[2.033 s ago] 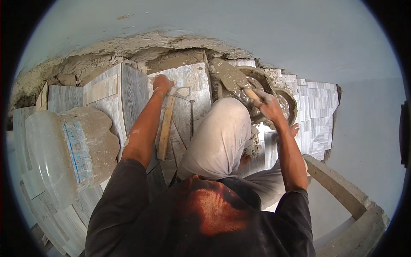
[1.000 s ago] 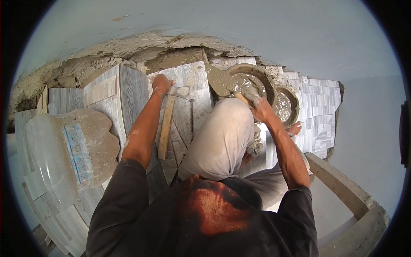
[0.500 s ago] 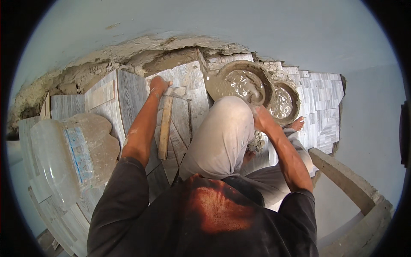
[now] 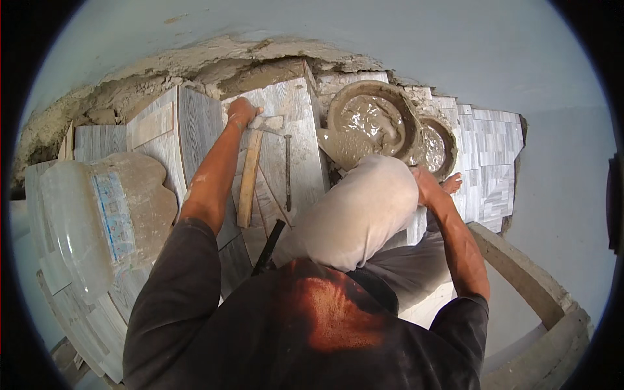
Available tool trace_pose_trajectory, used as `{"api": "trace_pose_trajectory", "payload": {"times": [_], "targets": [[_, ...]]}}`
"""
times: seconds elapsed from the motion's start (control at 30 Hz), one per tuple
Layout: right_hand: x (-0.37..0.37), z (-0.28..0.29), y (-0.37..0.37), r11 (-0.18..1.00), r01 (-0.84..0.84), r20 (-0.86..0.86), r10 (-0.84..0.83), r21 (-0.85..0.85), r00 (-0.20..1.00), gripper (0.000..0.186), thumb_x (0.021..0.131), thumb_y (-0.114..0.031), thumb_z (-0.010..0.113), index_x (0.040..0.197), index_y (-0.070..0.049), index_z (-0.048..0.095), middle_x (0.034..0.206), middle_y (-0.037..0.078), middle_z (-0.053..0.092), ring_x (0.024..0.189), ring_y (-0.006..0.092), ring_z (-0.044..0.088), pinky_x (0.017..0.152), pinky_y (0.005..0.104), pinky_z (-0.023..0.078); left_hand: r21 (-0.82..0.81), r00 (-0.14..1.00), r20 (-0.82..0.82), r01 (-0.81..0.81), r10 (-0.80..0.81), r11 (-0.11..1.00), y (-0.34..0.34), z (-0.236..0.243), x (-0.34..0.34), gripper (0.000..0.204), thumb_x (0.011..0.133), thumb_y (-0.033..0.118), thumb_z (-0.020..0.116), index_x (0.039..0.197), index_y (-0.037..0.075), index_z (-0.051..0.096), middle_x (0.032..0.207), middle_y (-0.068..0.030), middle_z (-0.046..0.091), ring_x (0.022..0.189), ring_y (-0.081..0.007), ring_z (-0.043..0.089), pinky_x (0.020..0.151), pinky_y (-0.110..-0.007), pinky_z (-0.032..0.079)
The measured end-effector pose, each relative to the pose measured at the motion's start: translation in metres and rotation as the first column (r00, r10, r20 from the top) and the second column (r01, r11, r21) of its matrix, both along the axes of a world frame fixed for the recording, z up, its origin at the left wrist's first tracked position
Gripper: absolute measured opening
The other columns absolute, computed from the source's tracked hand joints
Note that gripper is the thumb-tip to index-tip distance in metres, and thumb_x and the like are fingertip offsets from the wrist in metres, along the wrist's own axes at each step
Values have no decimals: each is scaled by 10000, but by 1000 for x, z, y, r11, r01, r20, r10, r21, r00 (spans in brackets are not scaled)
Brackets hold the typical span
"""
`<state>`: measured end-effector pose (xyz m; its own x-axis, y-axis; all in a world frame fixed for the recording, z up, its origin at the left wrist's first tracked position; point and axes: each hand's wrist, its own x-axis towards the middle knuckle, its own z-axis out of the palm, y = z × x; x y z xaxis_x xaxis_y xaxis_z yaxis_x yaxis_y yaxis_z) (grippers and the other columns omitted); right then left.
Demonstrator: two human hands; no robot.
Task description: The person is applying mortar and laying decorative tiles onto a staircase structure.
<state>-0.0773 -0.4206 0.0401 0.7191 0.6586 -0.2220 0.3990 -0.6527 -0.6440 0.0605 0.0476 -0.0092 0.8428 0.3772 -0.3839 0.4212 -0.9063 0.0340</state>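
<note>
My left hand point(image 4: 242, 112) rests on a grey wood-look tile point(image 4: 296, 104) with curled fingers; whatever they hold is unclear. Beside it lie a flat grey piece point(image 4: 272, 123), a wooden batten point(image 4: 249, 179) and a long metal rod point(image 4: 287, 172). My right hand point(image 4: 426, 185) is beside my raised knee point(image 4: 354, 214), its fingers mostly hidden. A mortar-coated trowel blade point(image 4: 348, 144) shows above the knee, its handle hidden, by a large bucket point(image 4: 334, 117) and a smaller bucket point(image 4: 447, 140), both containing wet grey mortar.
A clouded plastic container point(image 4: 104, 221) lies at left on tiles. A broken plaster edge point(image 4: 146, 75) runs along the pale wall point(image 4: 312, 29). Small tiles point(image 4: 487, 156) stand at right, with a concrete beam point(image 4: 520, 273) at lower right. A black bar point(image 4: 270, 244) lies left of my knee.
The trowel has come down from above the large bucket to behind my knee. My knee and right hand have shifted right, revealing the black bar. My left hand stays beside the flat piece.
</note>
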Motion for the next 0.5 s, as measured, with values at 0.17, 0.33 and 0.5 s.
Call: {"api": "trace_pose_trajectory", "payload": {"times": [0.17,0.33,0.5], "targets": [[-11,-4,-20,991,-118,54,121,-56,991,316,668,-193,660,944,-52,592,764,179,620,690,387,585,642,447,484,-27,1000,-17,23,-24,999,1,5,4,582,660,394,767,990,-62,621,1051,-258,601,986,-369,590,831,-405,470],[-1,17,-28,929,-222,50,248,-294,968,370,669,-185,673,1019,-91,603,761,162,632,667,349,604,627,430,502,-31,1000,-9,11,-12,999,1,5,1,590,661,397,768,1003,-60,618,1060,-256,598,988,-373,588,835,-402,469],[16,43,-33,967,251,-77,-253,-34,965,414,792,-228,616,1194,-147,557,980,138,647,770,334,637,690,398,518,-43,1000,1,-14,14,999,-5,5,-1,592,668,403,763,1008,-59,614,1053,-247,604,989,-372,587,831,-412,469]]}}
